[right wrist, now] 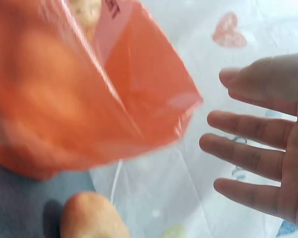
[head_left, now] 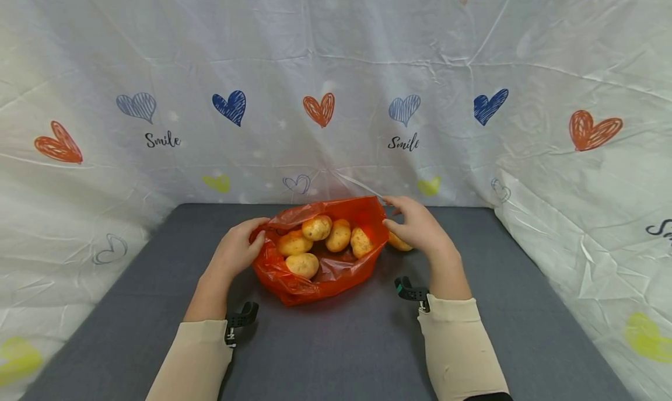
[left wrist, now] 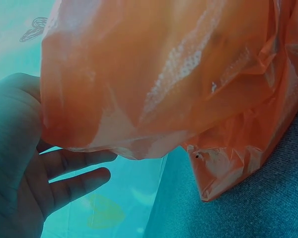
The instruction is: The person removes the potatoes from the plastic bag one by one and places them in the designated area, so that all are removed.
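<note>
A red plastic bag [head_left: 336, 285] lies on its base with its mouth open toward me, and several potatoes [head_left: 303, 265] show inside. My left hand [head_left: 237, 246] pinches the bag's left rim. Two of its fingers [left wrist: 82, 186] extend below the plastic in the left wrist view, while the other fingertips are hidden by the bag. On the opposite side, my right hand [head_left: 418, 226] is beside the bag's right corner. The right wrist view shows its fingers [right wrist: 248, 153] spread and apart from the plastic. Outside the bag, one potato [head_left: 400, 241] lies partly hidden behind the right hand.
A dark grey tabletop [head_left: 336, 348] carries the bag and the loose potato. Behind it and along both sides hangs a white sheet [head_left: 357, 33] printed with hearts. Black straps with small devices [head_left: 411, 290] sit at both wrists, over cream sleeves.
</note>
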Demonstrator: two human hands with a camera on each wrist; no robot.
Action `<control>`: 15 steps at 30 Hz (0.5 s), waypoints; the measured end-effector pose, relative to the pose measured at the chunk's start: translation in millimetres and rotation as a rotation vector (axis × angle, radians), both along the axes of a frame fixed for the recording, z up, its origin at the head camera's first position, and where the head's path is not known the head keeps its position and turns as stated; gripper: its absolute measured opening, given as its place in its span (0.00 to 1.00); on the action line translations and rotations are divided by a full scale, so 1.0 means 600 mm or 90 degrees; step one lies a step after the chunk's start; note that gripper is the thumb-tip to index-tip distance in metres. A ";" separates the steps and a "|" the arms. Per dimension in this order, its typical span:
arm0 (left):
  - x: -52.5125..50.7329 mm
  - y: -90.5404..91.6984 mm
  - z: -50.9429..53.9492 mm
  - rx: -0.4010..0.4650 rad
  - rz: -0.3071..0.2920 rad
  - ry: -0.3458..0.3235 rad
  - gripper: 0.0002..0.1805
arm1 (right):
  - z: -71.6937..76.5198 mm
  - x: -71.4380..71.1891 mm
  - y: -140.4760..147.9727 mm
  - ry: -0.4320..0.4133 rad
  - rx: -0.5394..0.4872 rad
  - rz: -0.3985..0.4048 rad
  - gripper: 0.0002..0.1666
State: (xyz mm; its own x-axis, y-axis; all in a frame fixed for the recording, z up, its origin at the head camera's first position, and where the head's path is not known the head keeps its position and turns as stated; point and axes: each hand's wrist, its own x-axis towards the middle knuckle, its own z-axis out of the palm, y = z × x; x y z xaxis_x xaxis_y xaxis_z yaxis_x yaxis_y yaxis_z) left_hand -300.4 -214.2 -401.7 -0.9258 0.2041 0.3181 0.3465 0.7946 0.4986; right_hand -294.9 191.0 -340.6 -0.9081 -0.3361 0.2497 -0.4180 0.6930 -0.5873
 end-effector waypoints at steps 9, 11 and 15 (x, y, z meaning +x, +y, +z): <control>0.001 0.002 0.001 0.000 -0.009 0.014 0.22 | -0.009 0.006 -0.067 0.054 0.029 0.100 0.31; 0.001 0.002 0.001 -0.001 -0.009 0.014 0.22 | -0.016 0.007 -0.083 0.045 0.036 0.115 0.30; 0.002 0.003 0.001 0.000 -0.008 0.012 0.22 | -0.033 0.005 -0.117 0.014 0.044 0.148 0.29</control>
